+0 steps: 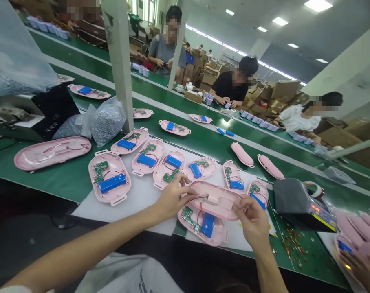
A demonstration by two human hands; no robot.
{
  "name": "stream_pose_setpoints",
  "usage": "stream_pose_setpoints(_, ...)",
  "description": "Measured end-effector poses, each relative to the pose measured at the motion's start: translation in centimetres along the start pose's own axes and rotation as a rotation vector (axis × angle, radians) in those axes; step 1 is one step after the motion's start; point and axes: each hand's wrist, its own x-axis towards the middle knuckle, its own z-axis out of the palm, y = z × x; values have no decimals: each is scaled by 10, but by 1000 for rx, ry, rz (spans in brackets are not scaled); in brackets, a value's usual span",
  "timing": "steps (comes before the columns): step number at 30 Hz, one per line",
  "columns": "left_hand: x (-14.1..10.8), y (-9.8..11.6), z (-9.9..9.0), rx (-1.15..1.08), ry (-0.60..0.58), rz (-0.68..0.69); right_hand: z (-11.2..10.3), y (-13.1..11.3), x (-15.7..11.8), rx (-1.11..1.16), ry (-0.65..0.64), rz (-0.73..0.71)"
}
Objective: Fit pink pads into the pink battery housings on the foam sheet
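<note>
With 12 o'clock straight ahead of the wearer, the left hand (172, 199) and right hand (252, 221) work at the near edge of a green belt-topped assembly counter (65, 183). Together they raise a pink moulded plastic oval housing shell (215, 199) just above a white protective sheet (136, 207). The left fingers (185, 183) are closed around the shell's left end, near a thin red-and-black wire lead (197, 198). The right fingers (244, 205) pinch its lower right rim. Directly below the shell lies an open pink housing (203, 238) fitted with a green circuit board (188, 213) and a blue rectangular battery pack (208, 225), joined by red wiring. More open pink housings with boards and blue batteries stand in a row at 11 o'clock, on the sheet and the belt. At 3 o'clock sits a black-and-clear benchtop machine with a lit display (304, 205), with a roll of tape (315, 189) touching its far side. Loose gold-coloured scraps (293, 248) lie on the belt at 4 o'clock. A clear bag of grey granules (108, 122) rests at 10 o'clock. Another person's hand (354, 260) handles pink parts at the lower right, and three co-workers sit beyond the belts at 12 to 2 o'clock.
</note>
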Motion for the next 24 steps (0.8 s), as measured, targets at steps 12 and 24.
stream_pose_setpoints(12, 11, -7, 6, -584, -221, -624, 26, -12, 10, -346, 6, -163)
stream_pose_setpoints(24, 25, -2, 0, 39, -379, -338, 22, -21, 40, -394, -143, -116)
